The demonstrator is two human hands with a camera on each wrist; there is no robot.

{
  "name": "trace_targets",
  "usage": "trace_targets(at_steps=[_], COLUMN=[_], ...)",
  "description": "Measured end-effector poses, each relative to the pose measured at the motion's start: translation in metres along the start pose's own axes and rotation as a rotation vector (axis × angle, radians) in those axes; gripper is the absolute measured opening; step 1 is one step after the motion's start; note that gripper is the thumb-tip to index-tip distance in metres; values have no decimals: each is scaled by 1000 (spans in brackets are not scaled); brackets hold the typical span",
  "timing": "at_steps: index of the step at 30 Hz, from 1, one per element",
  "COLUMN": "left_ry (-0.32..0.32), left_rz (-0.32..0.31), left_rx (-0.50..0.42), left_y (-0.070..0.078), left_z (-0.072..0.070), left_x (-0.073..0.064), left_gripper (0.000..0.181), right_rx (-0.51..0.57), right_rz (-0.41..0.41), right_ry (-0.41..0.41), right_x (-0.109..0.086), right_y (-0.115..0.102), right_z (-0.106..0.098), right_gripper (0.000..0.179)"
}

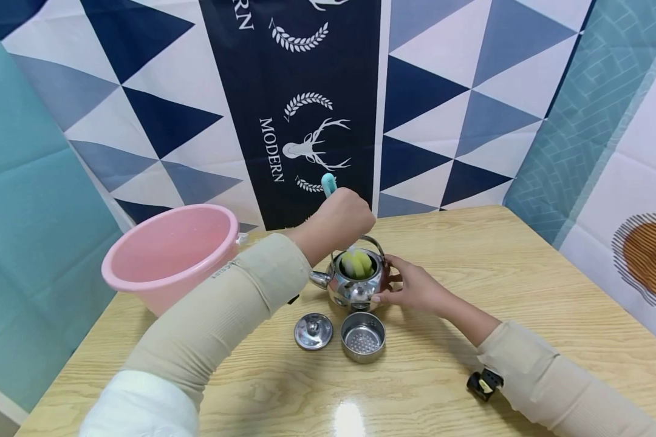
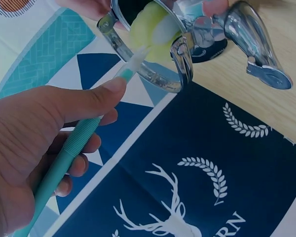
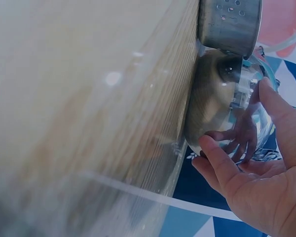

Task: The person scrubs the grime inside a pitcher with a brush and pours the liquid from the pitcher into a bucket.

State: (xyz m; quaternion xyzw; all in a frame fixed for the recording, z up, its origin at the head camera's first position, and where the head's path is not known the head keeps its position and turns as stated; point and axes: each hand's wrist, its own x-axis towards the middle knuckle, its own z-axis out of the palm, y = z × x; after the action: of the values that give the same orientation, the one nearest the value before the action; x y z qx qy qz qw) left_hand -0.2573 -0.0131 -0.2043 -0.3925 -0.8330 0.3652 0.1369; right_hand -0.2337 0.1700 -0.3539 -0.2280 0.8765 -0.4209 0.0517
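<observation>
While the left hand (image 1: 343, 217) has its fingers curled round the teal handle of a brush (image 2: 81, 136), the yellow-green sponge head (image 1: 356, 264) sits inside the uncovered mouth of the steel teapot (image 1: 354, 292), upright on the table (image 1: 443, 376). The right hand (image 1: 415, 286) curves round the pot's side, thumb and fingers spread apart and touching the shiny wall (it mirrors them). Just in front of the teapot lie a lid (image 1: 313, 331) and a perforated strainer (image 1: 363, 338), side by side; a pink tub (image 1: 169, 243) stands to the left.
</observation>
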Motion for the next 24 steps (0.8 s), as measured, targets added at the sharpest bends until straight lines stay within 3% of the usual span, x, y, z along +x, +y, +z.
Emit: trace_targets(at_steps=[14, 21, 24], left_ry=[-25, -4, -23], left_rz=[25, 26, 22], left_rx=[-82, -22, 11], left_y=[6, 5, 5], left_z=[-13, -17, -19], left_x=[-4, -9, -10], left_gripper=[6, 16, 16], right_rx=[-3, 1, 4], right_rz=[-14, 6, 18], right_ry=[-8, -13, -14], right_x=[-3, -3, -3], right_y=[-3, -4, -5], right_z=[-2, -2, -2], right_gripper=[81, 86, 86])
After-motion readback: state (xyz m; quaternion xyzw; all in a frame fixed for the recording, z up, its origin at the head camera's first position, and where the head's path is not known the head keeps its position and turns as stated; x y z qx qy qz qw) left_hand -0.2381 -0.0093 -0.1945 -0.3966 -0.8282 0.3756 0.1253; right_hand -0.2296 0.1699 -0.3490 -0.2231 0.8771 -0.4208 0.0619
